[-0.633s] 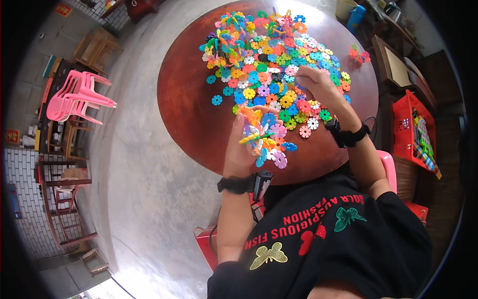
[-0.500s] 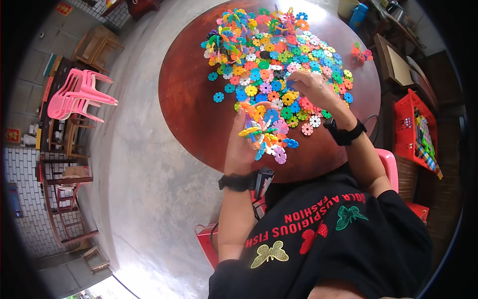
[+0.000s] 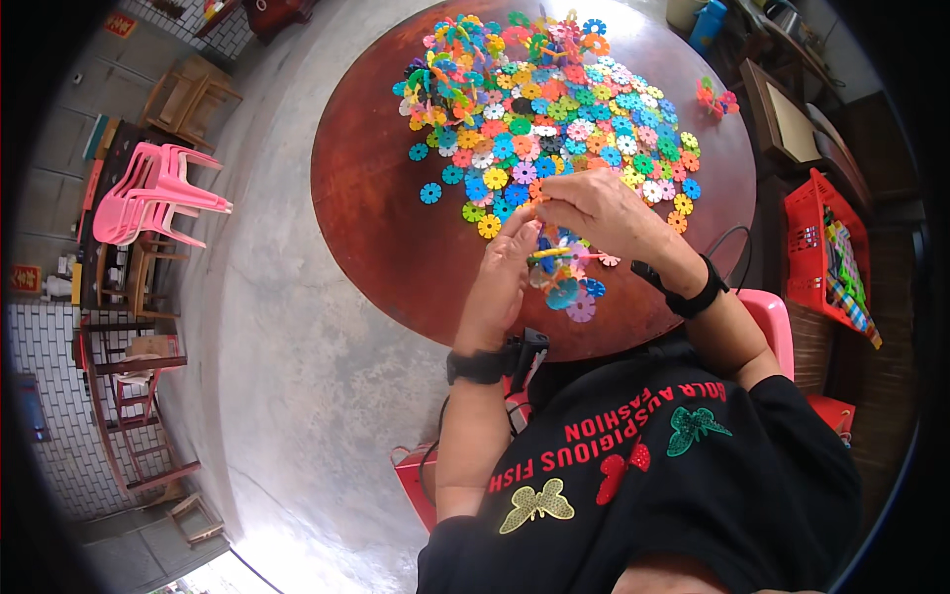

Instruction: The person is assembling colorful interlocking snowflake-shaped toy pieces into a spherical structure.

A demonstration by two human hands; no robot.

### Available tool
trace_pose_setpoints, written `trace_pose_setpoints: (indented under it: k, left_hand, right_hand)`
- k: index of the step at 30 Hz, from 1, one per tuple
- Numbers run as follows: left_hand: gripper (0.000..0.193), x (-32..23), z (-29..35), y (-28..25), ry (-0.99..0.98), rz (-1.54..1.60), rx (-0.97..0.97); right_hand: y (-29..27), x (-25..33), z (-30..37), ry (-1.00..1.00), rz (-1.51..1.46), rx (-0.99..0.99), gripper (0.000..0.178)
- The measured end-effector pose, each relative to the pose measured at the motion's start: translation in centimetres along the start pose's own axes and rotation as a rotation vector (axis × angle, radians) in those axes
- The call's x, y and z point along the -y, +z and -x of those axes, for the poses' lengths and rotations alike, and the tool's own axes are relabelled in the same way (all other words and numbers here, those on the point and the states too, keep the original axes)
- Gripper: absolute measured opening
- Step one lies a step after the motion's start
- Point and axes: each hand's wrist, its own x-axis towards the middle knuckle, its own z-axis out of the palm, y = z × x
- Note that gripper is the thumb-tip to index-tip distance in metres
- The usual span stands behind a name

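Observation:
My left hand [image 3: 500, 282] is closed on a cluster of interlocked flower-shaped plastic discs [image 3: 569, 281] in blue, yellow, pink, purple and white, held above the near part of the table. From the right, my right hand [image 3: 616, 220] reaches across, its fingertips pinched together at the cluster's far side and meeting the left fingertips. A bit of orange shows there, but what the right fingers grip is mostly hidden. Beyond both hands, many loose slotted flower discs [image 3: 523, 172] in mixed colours cover the round table.
The round reddish-brown table [image 3: 371, 228] carries larger disc assemblies [image 3: 450, 69] at its far left, another [image 3: 562, 45] beside them, and a small one [image 3: 716, 99] near the right edge. A red crate [image 3: 811, 247] of toys and a pink chair [image 3: 770, 322] stand at the right.
My right hand has moved left and nearer from the disc pile to the cluster. My left hand has turned and shifted slightly right, bringing the cluster right with it.

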Motion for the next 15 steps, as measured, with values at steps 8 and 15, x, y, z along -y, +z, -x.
trace_pose_setpoints:
  k: [8, 15]
  left_hand:
    - [0.027, 1.0, -0.3, -0.6, -0.024, -0.114, 0.015]
    - [0.028, -0.8, 0.5, -1.0, -0.082, -0.022, 0.162]
  right_hand:
    - [0.2, -0.1, 0.2, 0.049, 0.105, -0.016, 0.026]
    - [-1.0, -0.7, 0.3, 0.349, -0.519, -0.119, 0.025]
